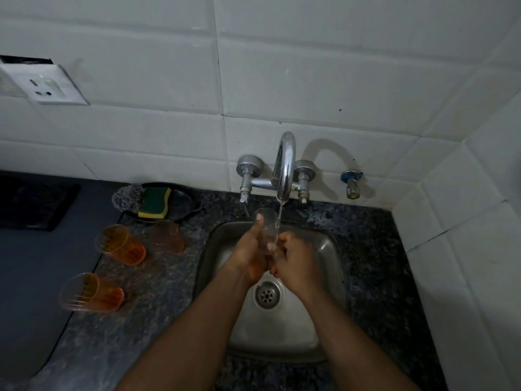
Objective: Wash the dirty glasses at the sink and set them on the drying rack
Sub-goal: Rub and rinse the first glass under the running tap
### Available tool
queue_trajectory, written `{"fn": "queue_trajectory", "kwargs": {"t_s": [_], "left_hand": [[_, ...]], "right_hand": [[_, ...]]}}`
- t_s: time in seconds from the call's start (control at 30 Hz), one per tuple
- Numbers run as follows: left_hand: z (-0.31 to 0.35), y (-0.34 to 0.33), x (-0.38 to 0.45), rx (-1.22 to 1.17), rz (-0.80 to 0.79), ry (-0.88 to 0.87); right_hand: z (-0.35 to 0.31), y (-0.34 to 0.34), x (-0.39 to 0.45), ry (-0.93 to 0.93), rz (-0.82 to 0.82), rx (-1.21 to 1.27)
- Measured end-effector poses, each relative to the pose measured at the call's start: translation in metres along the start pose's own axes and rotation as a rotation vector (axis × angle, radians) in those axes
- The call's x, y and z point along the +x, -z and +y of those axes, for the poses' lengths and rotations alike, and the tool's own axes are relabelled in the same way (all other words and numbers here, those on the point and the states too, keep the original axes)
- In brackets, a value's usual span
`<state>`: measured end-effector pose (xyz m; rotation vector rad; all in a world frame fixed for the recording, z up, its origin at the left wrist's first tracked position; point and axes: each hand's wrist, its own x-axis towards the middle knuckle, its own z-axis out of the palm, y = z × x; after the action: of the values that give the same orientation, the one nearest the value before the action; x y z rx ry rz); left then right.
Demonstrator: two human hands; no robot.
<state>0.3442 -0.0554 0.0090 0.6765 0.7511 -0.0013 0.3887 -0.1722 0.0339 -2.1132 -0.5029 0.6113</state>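
Observation:
A clear glass (267,226) is held over the steel sink (327,314), just under the running tap (285,167). My left hand (251,256) grips the glass from the left, thumb up along its side near the rim. My right hand (293,262) is curled against its lower right side, fingers touching the glass. A thin stream of water falls past the rim on the right. Three orange-tinted glasses stand on the counter to the left: one at the front (90,292), one further back (119,244), and a paler one upside down (167,236).
A dark dish (183,201) behind the glasses holds a green-yellow sponge (154,203) and a steel scrubber (127,198). A small blue-handled tap (351,183) sticks out of the tiled wall at right. A wall socket (45,86) sits upper left. Speckled granite counter (158,300) surrounds the sink.

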Motion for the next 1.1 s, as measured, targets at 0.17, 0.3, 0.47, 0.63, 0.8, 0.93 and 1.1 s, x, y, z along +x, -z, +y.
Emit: {"fn": "queue_trajectory", "kwargs": {"t_s": [0.17,0.3,0.47,0.63,0.8,0.93,1.1], "left_hand": [[0.003,0.025,0.001,0.139,-0.28,-0.059],[-0.005,0.032,-0.001,0.124,-0.415,-0.084],[0.009,0.025,0.005,0.32,-0.163,-0.143],[0.045,0.032,0.028,0.868,0.547,-0.362],[0.071,0.018,0.034,1.409,0.647,-0.575],[0.075,0.011,0.038,1.763,0.711,-0.616],[0.074,0.017,0.036,1.934,0.703,-0.671]], "right_hand": [[0.002,0.019,-0.001,-0.144,0.014,0.22],[0.002,0.019,-0.002,-0.174,-0.099,0.322],[-0.007,0.016,0.009,-0.028,-0.042,0.096],[-0.01,0.012,0.015,0.037,0.015,-0.048],[-0.003,0.011,0.006,0.05,0.033,-0.138],[-0.006,0.012,0.003,0.037,0.026,-0.132],[-0.015,0.015,0.002,0.062,0.045,-0.135]]}}
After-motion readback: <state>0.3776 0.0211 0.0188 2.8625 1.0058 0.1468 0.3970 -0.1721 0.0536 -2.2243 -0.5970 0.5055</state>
